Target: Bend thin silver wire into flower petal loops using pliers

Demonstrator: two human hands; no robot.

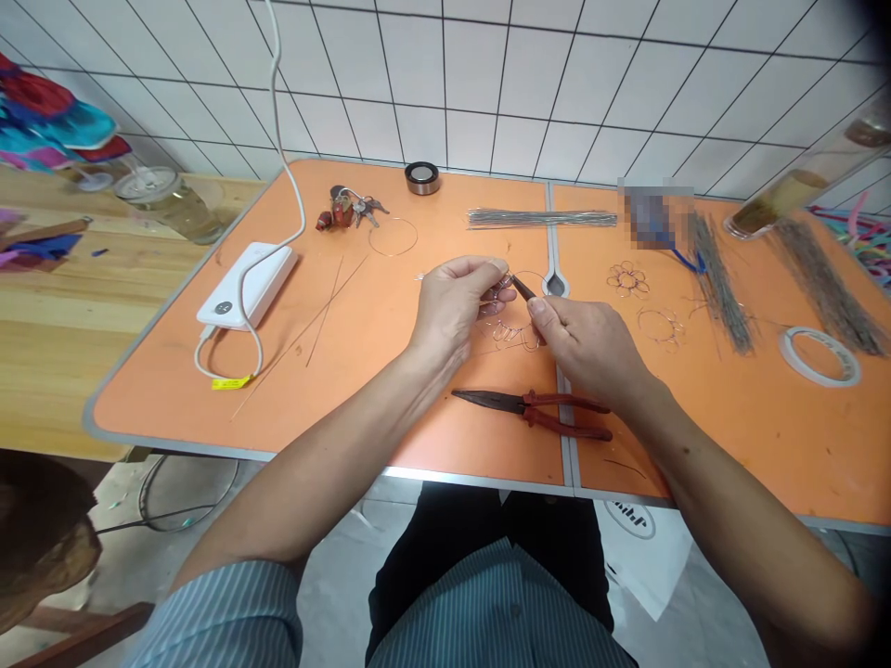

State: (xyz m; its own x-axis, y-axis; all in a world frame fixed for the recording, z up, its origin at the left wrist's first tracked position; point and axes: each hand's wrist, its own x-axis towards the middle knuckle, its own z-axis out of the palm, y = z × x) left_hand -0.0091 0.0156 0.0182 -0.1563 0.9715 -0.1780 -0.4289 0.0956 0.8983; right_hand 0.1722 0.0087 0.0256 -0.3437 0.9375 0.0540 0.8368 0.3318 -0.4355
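Observation:
My left hand [459,301] pinches a piece of thin looped wire [507,331] above the orange table [390,408]. In my right hand [588,343] is a small pair of pliers [523,288]; its dark tip meets the wire at my left fingertips. Part of the wire and most of the pliers' handles are hidden by my hands. Just below lies a pair of long-nose pliers with red handles [533,408], its jaws pointing left. Two flower-shaped wire pieces, one [627,278] farther back and another [661,327] nearer, lie to the right of my right hand.
At the back lies a bundle of straight wires [543,218]. More wire bundles [724,288] and a white tape roll [819,356] are at right. Keys [358,209], a black round tin [421,178] and a white power bank [247,286] with a cable are left.

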